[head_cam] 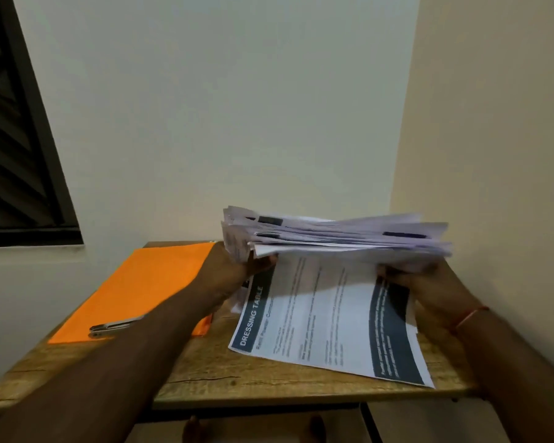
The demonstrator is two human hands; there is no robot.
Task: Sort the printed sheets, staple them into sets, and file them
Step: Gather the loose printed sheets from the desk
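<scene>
**Both hands hold the unsorted stack above the table**

The left hand [237, 270], just left of the frame's centre, is closed around the left end of the stack of printed sheets [333, 238]. Its fingers curl in under the paper, so only its back and wrist show. The right hand [429, 292], at centre right, grips the opposite end. Its fingertips are hidden beneath the sheets, and a red thread [470, 316] circles its wrist. The stack hangs clear of the table [253, 378], with its long axis running left to right across the frame from one hand to the other. Its edges are fanned and uneven, not squared.

Directly below, between the two forearms, lies a loose sheet headed "DRESSING TABLE" [326, 318]. Its near corner reaches toward the table's front edge. Its far edge runs up under the stack, and I cannot tell whether it touches it.

To the lower left of the left hand lies an orange file folder [141, 289], flat on the table. A metal stapler [116, 326] rests on its near end, its length pointing right toward the left forearm, which hides its far end. Both are on the left hand's side and well apart from the right.

Sorting looks barely begun, and nothing appears stapled or filed. Any reach for the stapler would fall to the left hand, leaving the right to support a loose, slippery stack alone.
</scene>
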